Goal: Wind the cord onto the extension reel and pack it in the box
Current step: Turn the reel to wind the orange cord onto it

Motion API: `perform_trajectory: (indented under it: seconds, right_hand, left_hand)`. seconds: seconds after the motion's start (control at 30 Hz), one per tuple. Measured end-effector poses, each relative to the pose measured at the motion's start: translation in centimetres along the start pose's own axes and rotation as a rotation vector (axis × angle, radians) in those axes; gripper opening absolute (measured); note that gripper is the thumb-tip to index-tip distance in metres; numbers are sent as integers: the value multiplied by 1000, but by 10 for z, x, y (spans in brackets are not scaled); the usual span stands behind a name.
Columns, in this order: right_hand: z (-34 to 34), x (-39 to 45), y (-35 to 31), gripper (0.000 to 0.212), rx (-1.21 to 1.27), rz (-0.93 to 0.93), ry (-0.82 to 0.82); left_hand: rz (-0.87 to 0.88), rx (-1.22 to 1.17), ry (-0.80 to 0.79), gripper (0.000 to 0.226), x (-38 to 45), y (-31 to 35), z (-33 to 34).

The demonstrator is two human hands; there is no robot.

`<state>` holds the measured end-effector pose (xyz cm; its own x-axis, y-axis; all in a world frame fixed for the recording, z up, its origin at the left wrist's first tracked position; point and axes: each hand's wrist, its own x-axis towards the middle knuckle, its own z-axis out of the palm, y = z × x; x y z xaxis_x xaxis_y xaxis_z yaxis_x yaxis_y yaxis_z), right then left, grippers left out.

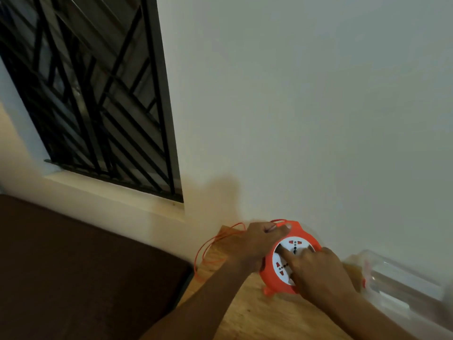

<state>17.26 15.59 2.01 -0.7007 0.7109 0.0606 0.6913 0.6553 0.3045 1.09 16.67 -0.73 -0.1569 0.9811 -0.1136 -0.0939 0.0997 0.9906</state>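
Head view, looking down at wooden table (257, 315) set against pale wall (306, 106). Orange extension reel (288, 256) on table near wall, white socket face up, red shutters visible on sockets. Left hand (252, 241) at reel's upper-left edge, fingers curled over rim, thumb tip lying along top of orange casing; thin orange cord (210, 244) passing under or through this hand, exact pinch not resolvable. Remaining cord in loose loops left of reel, draped over table's far-left corner and hanging past edge. Right hand (316, 273) on white face from lower right, index finger (284, 252) extended and pressed on face, other fingers bent and close together over lower part of disc. Small orange foot of reel protruding at lower left, touching table. Clear plastic box (402, 285) to right of reel, against wall, just beside right wrist; blurred, contents and lid state not distinguishable. Dark brown surface (85, 278) left of table, lower than window sill. Window with black diagonal grille (98, 94) upper left. Both forearms bare, entering from bottom edge. Slight motion blur around hands and box.
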Motion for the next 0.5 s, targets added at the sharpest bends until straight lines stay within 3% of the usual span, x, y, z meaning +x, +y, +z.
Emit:
perform_trajectory:
  seconds: [0.23,0.37,0.5]
  right_hand:
    - [0,13,-3,78,588,427,117]
    - [6,14,-10,81,810,523,66]
    - [5,15,-10,80,878,546,61]
  left_hand:
    - [114,19,184,25,0,6,7]
    - [133,64,244,22,-1,0,10]
    - [220,181,254,35,-1,-1,9]
